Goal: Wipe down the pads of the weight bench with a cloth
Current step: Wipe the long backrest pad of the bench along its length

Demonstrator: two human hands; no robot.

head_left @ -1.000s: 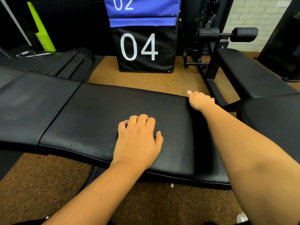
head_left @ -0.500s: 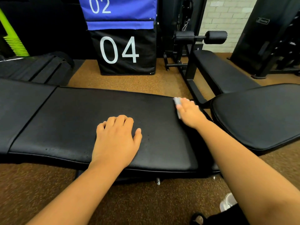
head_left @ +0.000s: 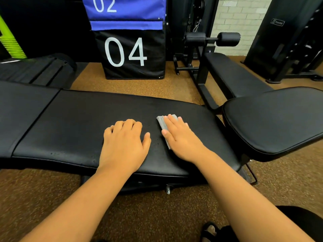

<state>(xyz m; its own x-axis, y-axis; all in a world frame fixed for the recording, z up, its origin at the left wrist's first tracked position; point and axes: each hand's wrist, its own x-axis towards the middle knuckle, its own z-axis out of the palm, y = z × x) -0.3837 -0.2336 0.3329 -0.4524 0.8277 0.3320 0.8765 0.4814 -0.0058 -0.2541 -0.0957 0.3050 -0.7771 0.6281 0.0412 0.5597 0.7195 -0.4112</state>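
While the floor (head_left: 52,198), brown and speckled, is filling most of the view, the bench (head_left: 78,123) is lying across the middle, running from the left edge to right of centre. Its long black pad is sitting flat, with a seam near its left end splitting off a second pad (head_left: 22,116). A rounded seat pad (head_left: 272,119) is sitting just beside the bench's right end, slightly higher. Behind it, another bench (head_left: 234,74) with a roller bar (head_left: 227,39) is angling toward the brick wall (head_left: 239,16). A black box (head_left: 134,55) marked 04 is standing on the floor beyond the bench's far edge, with a blue box (head_left: 125,11) marked 02 stacked on it. A dark folded mat (head_left: 38,70) is lying at far left, with a green strip (head_left: 8,44) behind it.

Both forearms are reaching in from the bottom edge. Left hand (head_left: 125,142) is resting palm-down on the pad near its front edge, fingers loosely bent, gripping nothing. Right hand (head_left: 181,140) is lying flat just beside it, toward the pad's right end, fingers straight and pressing down on the cloth (head_left: 161,124), not curled round it.

Cloth is grey and folded, lying on the long pad between its far and front edges, mostly covered by the right hand; only its left strip and far corner are showing. Small droplets or specks are showing on the pad between the two hands.
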